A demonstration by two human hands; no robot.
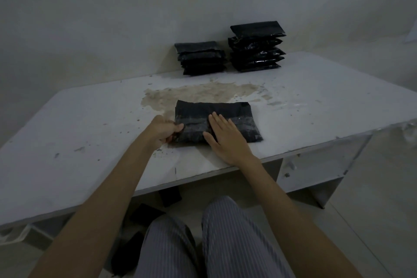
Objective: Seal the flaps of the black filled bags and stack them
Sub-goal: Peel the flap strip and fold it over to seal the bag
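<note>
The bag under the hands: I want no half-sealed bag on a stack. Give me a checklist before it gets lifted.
1. Black bag flat on the table: ok.
2. Right hand pressing flat on it: ok.
3. Left hand gripping its left edge: ok.
4. Flap stuck along its full width: cannot tell.
5. Left stack lower than right stack, with room on top: ok.
6. Both stacks standing straight: ok.

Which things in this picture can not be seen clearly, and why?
- Head view: the bag flap seal; the right hand lies flat over its middle.
- Head view: what the left hand pinches at the bag's left edge; curled fingers and dim light hide it.
- Head view: the bag count in the two stacks; black on black, far off.
- Head view: dark things under the table; its edge cuts them off.
</note>
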